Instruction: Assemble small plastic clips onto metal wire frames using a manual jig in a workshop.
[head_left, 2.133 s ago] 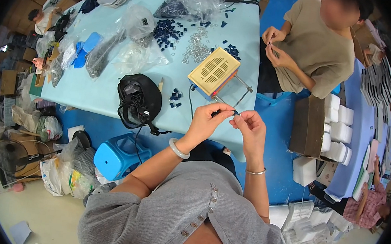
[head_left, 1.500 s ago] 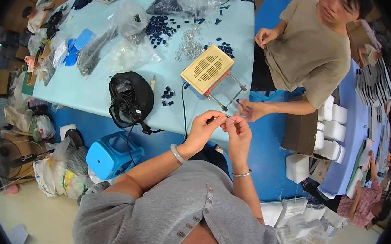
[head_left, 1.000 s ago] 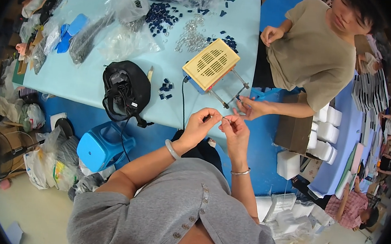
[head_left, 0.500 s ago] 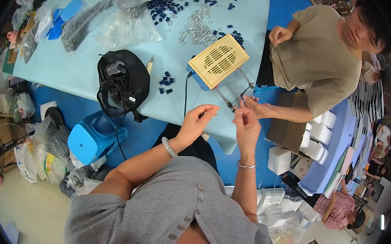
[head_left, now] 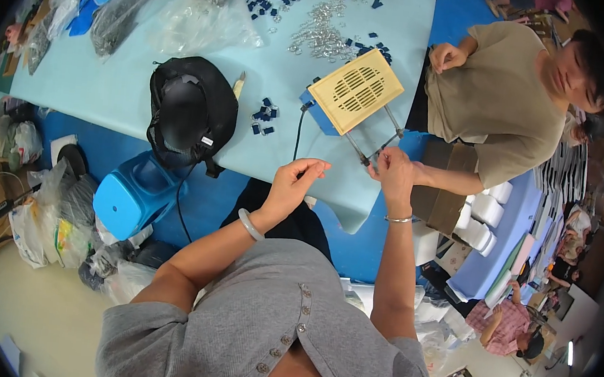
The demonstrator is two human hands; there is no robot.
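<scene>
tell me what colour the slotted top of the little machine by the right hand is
Pale yellow, on a blue base: the machine shows in the head view, by the right hand.

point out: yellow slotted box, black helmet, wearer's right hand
yellow slotted box [head_left: 356,90], head view, on the middle of its slotted top face.
black helmet [head_left: 190,110], head view, on the crown of the shell.
right hand [head_left: 394,171], head view, on the back of the hand, by the box's metal rods.

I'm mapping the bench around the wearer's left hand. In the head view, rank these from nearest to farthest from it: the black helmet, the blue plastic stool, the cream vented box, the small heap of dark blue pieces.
From the left hand:
1. Small heap of dark blue pieces, up and left on the table.
2. Cream vented box, up and right.
3. Black helmet, to the left.
4. Blue plastic stool, far left, below the table edge.
</scene>
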